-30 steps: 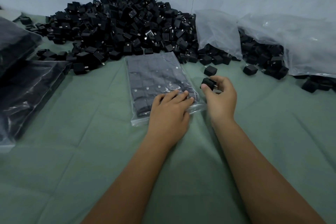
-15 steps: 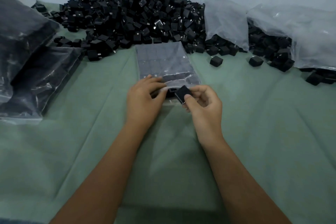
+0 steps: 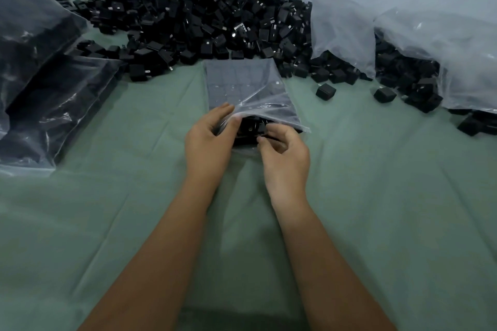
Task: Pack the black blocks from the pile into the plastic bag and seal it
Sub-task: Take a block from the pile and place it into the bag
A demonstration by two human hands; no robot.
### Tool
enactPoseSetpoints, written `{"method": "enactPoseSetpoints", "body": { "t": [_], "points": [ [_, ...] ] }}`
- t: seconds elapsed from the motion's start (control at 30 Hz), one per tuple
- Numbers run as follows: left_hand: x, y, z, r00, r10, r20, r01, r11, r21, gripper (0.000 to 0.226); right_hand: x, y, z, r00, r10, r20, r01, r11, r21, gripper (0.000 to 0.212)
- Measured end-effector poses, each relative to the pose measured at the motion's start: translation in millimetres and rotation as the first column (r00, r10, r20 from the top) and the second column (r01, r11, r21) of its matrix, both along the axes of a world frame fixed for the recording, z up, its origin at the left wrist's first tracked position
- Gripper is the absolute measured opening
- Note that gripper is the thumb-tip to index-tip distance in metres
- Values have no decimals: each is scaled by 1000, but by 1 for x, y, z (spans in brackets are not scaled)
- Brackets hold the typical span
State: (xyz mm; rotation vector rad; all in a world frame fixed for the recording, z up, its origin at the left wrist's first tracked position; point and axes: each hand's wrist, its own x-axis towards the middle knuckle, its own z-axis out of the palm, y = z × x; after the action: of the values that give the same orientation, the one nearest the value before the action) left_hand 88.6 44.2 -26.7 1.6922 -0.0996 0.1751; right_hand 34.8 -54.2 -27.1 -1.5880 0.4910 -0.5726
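While left hand (image 3: 208,140) lifts plastic bag (image 3: 243,86) mouth | black blocks (image 3: 248,130) inside

1. The right hand (image 3: 285,158) hides its fingertips inside the plastic bag's (image 3: 242,83) mouth — the block there is barely visible.
2. The packed bags (image 3: 40,88) at left and the loose bags (image 3: 457,48) at right run off the edges.

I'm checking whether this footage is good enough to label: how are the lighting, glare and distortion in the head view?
Head view: dim, even light with soft shadows; white glare streaks on the plastic bag and the filled bags at left; wide-angle bending toward the edges; the pile of black blocks merges into dark mass; both hands, left hand and right hand, reasonably sharp.
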Motion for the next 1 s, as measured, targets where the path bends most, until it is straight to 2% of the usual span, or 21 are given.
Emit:
{"method": "enactPoseSetpoints", "body": {
  "t": [0.07, 0.13, 0.23, 0.3, 0.6, 0.87, 1.0],
  "points": [
    [1, 1, -1, 1000, -2, -9, 2, 1000, 21, 30, -6, 0, 0, 1000, 28, 5, -27, 981, -190, 24],
    [1, 1, -1, 1000, -6, -10, 6, 999, 33, 30, -11, 3, 0, 998, 62, -4, -58, 914, -402, 26],
    [0, 1, -1, 1000, -26, -7, 27, 1000, 9, 26, -12, 8, -2, 994, 59, -92, -106, 733, -672, 33],
    [-2, 1, -2, 999, -37, 7, 37, 999, -8, 24, -10, 9, -3, 987, 28, -161, -143, 625, -767, 38],
    [-4, 0, -5, 985, -42, 170, 38, 999, 29, 31, -8, 14, -1, 980, -5, -199, -175, 447, -877, 45],
    [0, 1, -9, 993, -36, 116, 36, 999, 2, 28, -3, 12, -2, 969, -32, -244, -199, 479, -855, 46],
    [-1, 2, -7, 993, -35, 112, 33, 999, 17, 28, -2, 10, -3, 962, -36, -271, -225, 461, -859, 45]
  ]
}}
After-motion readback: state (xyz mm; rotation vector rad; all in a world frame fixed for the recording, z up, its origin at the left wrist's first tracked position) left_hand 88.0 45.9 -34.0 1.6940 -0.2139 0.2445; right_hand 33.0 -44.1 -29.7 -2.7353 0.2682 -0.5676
